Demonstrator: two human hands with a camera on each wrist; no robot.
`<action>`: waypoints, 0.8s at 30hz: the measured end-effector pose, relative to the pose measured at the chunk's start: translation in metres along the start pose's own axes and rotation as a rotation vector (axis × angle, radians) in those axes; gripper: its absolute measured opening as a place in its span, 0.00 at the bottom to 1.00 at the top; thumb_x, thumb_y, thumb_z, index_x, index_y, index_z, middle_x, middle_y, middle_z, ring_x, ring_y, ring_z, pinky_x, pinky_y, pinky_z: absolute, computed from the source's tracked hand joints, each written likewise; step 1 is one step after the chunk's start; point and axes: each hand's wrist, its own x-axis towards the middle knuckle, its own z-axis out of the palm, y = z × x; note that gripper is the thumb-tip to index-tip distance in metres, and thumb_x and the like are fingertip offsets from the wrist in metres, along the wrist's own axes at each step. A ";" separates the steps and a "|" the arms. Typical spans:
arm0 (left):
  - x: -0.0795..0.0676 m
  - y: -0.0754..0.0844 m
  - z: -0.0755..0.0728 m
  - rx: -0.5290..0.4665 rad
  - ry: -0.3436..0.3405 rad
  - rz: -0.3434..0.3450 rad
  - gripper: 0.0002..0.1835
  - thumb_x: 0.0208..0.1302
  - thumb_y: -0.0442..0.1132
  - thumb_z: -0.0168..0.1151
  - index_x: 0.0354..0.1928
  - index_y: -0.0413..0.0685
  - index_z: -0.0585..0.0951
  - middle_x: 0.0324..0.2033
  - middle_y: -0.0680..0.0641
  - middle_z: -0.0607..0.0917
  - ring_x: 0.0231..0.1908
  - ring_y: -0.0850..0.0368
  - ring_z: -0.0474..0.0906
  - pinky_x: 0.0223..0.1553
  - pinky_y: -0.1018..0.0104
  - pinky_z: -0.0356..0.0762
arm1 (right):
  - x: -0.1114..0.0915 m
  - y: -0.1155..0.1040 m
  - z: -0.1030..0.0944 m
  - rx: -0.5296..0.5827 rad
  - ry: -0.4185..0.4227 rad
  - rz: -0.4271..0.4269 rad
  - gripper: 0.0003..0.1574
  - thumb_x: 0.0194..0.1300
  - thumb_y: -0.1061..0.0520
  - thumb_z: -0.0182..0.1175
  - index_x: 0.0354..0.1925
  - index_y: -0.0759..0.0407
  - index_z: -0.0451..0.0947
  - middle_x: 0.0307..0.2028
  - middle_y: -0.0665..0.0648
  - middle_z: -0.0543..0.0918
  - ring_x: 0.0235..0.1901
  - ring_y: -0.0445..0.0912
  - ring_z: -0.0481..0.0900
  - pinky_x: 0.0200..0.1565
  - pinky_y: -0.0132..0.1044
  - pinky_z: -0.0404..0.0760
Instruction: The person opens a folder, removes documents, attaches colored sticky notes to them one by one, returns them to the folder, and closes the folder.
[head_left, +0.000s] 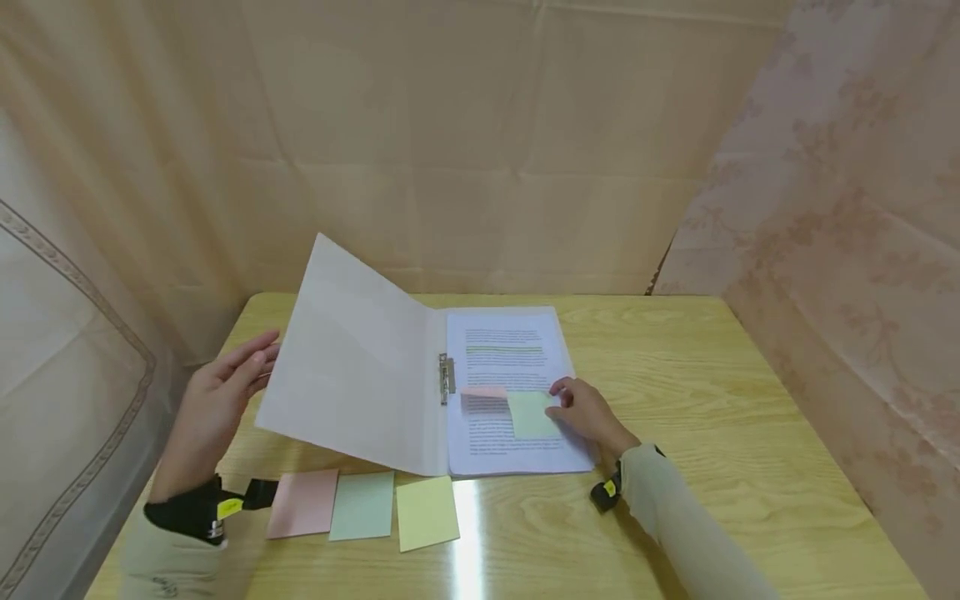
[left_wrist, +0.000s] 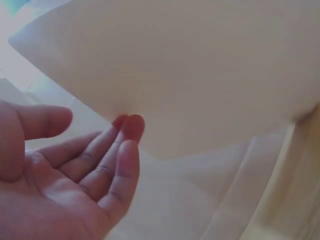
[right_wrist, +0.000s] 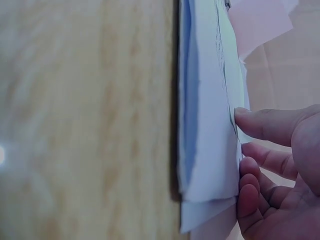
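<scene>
A white folder stands with its cover raised at a slant over the table. My left hand is at the cover's outer edge, fingertips against the cover and thumb apart from it in the left wrist view. Printed pages lie in the folder beside a metal clip. On the top page are a pink sticky note, its lower part lifted, and a green sticky note. My right hand pinches the green note's right edge between thumb and index finger, over the page edges.
In front of the folder, a pink pad, a pale green pad and a yellow pad of sticky notes lie in a row on the wooden table. Curtains hang behind and at both sides.
</scene>
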 end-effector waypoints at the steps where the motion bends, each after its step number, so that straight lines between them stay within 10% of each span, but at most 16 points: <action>1: 0.000 0.001 0.005 -0.040 -0.023 0.021 0.28 0.73 0.43 0.52 0.70 0.37 0.65 0.52 0.62 0.82 0.49 0.72 0.79 0.49 0.82 0.74 | 0.000 0.000 0.000 0.004 0.000 0.001 0.18 0.61 0.58 0.66 0.50 0.60 0.76 0.32 0.56 0.73 0.32 0.47 0.70 0.33 0.36 0.67; 8: 0.009 0.002 0.045 0.243 -0.106 -0.045 0.29 0.75 0.52 0.46 0.71 0.42 0.65 0.53 0.64 0.77 0.50 0.72 0.75 0.46 0.77 0.76 | 0.001 -0.001 0.001 0.008 0.005 0.005 0.18 0.62 0.58 0.66 0.50 0.60 0.76 0.32 0.56 0.73 0.32 0.46 0.70 0.33 0.36 0.67; 16: 0.028 -0.024 0.100 0.291 -0.155 -0.010 0.22 0.72 0.37 0.52 0.64 0.35 0.72 0.58 0.35 0.79 0.50 0.61 0.77 0.45 0.69 0.76 | 0.002 0.004 -0.005 0.046 0.019 -0.022 0.14 0.65 0.56 0.62 0.48 0.60 0.78 0.34 0.57 0.77 0.34 0.47 0.72 0.36 0.36 0.69; 24: 0.038 -0.064 0.135 0.349 -0.248 -0.042 0.25 0.73 0.42 0.52 0.69 0.42 0.68 0.66 0.38 0.72 0.66 0.40 0.68 0.62 0.45 0.71 | -0.006 0.004 -0.011 0.163 0.047 0.016 0.13 0.72 0.56 0.54 0.49 0.61 0.79 0.39 0.59 0.81 0.36 0.47 0.75 0.36 0.35 0.74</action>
